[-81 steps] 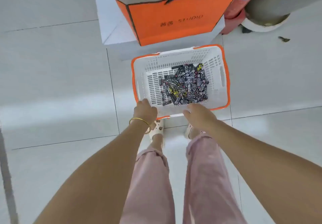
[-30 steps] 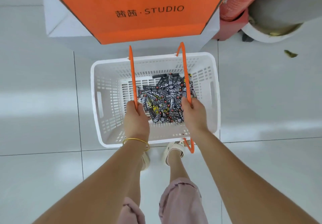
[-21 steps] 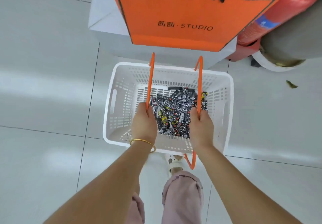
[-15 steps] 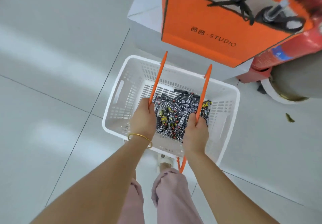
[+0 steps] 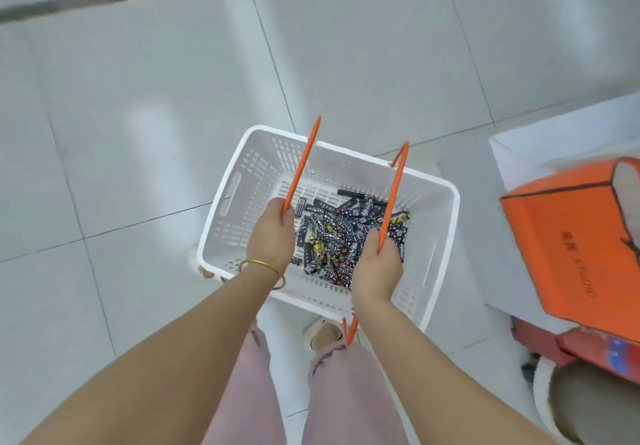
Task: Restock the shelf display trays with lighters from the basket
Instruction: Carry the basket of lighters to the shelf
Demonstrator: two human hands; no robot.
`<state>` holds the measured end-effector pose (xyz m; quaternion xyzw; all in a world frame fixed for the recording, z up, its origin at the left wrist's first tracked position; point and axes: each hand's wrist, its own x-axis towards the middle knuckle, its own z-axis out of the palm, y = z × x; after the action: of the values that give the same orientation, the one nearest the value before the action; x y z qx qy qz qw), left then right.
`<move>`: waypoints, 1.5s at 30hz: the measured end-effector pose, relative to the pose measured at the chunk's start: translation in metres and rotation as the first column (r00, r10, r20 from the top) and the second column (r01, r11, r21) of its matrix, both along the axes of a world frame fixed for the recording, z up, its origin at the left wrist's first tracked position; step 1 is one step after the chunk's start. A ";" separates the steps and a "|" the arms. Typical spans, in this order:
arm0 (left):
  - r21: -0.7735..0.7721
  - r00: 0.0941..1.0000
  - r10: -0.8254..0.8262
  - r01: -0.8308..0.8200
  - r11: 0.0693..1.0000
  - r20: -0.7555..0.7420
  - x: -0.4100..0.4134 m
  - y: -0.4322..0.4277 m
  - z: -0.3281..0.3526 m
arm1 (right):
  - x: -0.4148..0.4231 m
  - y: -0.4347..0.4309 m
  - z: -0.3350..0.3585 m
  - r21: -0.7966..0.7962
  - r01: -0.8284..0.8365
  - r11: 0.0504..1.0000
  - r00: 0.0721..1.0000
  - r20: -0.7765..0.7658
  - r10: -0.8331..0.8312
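Note:
A white slotted basket (image 5: 239, 209) hangs above the tiled floor in front of my legs. Several black patterned lighters (image 5: 341, 237), a few with yellow, lie heaped on its bottom. Two thin orange handles stand up from its rim. My left hand (image 5: 270, 237), with a gold bangle at the wrist, grips the left handle (image 5: 303, 164). My right hand (image 5: 377, 264) grips the right handle (image 5: 393, 195). No shelf or display tray is in view.
An orange paper bag (image 5: 568, 240) lies on a white box (image 5: 540, 143) at the right. Below it are a red item (image 5: 581, 347) and a grey round base (image 5: 588, 406). Glossy grey floor tiles (image 5: 156, 98) stretch ahead and left.
Both hands took hold of the orange handles and lifted the basket off the floor. The view has since swung left, so the orange bag and white box now sit at the right.

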<state>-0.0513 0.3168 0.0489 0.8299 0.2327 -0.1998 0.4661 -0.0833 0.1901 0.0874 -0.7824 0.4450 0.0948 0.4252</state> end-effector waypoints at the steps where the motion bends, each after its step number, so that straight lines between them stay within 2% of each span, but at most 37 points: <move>1: -0.003 0.999 0.053 -0.053 0.999 -0.008 0.006 0.028 0.006 | 0.015 0.026 0.007 -0.011 -0.059 0.998 0.998 -0.002 0.059; 5: -0.059 0.965 0.262 -0.262 0.963 -0.016 0.033 0.148 0.029 | 0.069 0.136 0.024 -0.034 -0.287 0.957 0.958 -0.003 0.287; 10: -0.087 0.869 0.492 -0.487 0.869 0.050 0.051 0.303 0.056 | 0.126 0.285 0.036 -0.052 -0.534 0.844 0.844 0.031 0.536; 15: -0.071 0.688 0.719 -0.715 0.695 0.102 0.059 0.445 0.079 | 0.168 0.449 0.058 0.001 -0.733 0.681 0.676 0.121 0.727; 21: -0.045 0.441 0.884 -0.891 0.453 0.154 0.063 0.613 0.101 | 0.209 0.646 0.073 -0.007 -0.915 0.404 0.396 0.179 0.900; 27: -0.014 0.227 0.956 -0.972 0.233 0.184 0.052 0.788 0.132 | 0.229 0.841 0.103 -0.009 -0.985 0.171 0.166 0.208 0.964; 33: -0.036 0.061 0.981 -0.997 0.069 0.186 0.027 0.953 0.141 | 0.213 1.032 0.118 -0.039 -0.999 -0.025 -0.033 0.210 0.977; 41: -0.046 -0.073 0.980 -0.997 -0.065 0.185 -0.018 1.177 0.154 | 0.164 1.274 0.130 -0.071 -0.985 -0.157 -0.171 0.283 0.944; 45: -0.044 -0.111 0.972 -0.994 -0.104 0.208 -0.037 1.273 0.170 | 0.140 1.375 0.141 -0.058 -0.978 -0.198 -0.206 0.345 0.916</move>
<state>-0.0883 1.5901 0.2191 0.4251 0.7412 0.2988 0.4251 0.0563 1.5650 0.2289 -0.7875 -0.3908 0.3321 0.3418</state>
